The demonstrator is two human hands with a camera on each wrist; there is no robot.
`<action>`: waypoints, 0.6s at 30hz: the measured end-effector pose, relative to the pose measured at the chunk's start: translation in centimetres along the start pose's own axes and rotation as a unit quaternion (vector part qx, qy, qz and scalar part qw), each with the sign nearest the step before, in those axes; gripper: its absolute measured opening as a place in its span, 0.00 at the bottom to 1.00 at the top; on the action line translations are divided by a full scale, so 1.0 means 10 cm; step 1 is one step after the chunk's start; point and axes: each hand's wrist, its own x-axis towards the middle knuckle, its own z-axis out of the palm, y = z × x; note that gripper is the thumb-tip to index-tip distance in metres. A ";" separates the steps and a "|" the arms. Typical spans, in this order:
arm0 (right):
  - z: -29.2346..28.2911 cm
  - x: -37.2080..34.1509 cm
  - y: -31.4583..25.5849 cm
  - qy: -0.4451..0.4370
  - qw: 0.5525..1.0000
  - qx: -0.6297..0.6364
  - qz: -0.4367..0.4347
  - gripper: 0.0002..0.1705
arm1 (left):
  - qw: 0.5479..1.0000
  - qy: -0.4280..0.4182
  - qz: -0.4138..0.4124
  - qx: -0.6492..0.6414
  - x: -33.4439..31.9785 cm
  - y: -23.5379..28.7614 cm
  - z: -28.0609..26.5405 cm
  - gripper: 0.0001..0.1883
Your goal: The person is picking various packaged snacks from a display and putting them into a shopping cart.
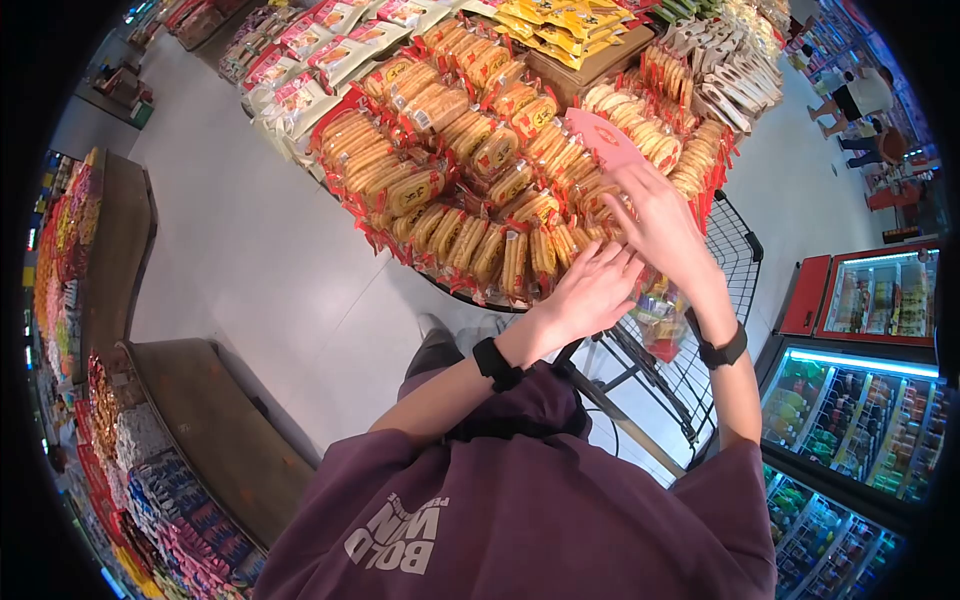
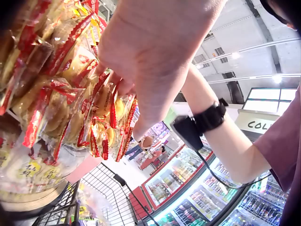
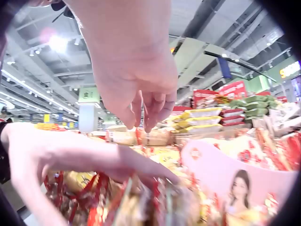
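Red-trimmed clear packs of round golden crackers [image 1: 470, 240] stand in crowded rows on the display. At its near right edge, my left hand [image 1: 595, 285] rests on the packs with fingers extended; in the right wrist view the left hand [image 3: 89, 155] lies over blurred packs [image 3: 141, 202]. Its fingertips are partly hidden among packs [image 2: 101, 113] in the left wrist view. My right hand [image 1: 655, 220] is just beyond and above the left, beside a pink card [image 1: 603, 140]. In the right wrist view the right hand [image 3: 136, 70] hangs with loosely bent fingers, holding nothing visible.
A black wire cart [image 1: 738, 240] stands against the display's right side, holding some bagged goods. Lit drink coolers [image 1: 850, 410] line the right. Candy shelves [image 1: 110, 440] are at the left. Yellow bags [image 1: 560, 30] lie farther back; people [image 1: 860, 95] stand at the upper right.
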 end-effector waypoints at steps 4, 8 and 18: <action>0.35 0.67 -0.36 0.003 0.982 0.086 -0.166 0.16 | 1.000 -0.005 0.012 -0.003 -0.03 0.00 -0.01 0.29; 0.93 1.21 -0.53 -0.020 0.966 0.113 -0.233 0.22 | 0.995 0.068 0.034 -0.066 -0.05 -0.02 0.08 0.22; 0.83 1.16 -0.54 0.011 0.973 0.104 -0.206 0.19 | 0.998 -0.005 0.008 -0.061 -0.07 0.01 0.05 0.30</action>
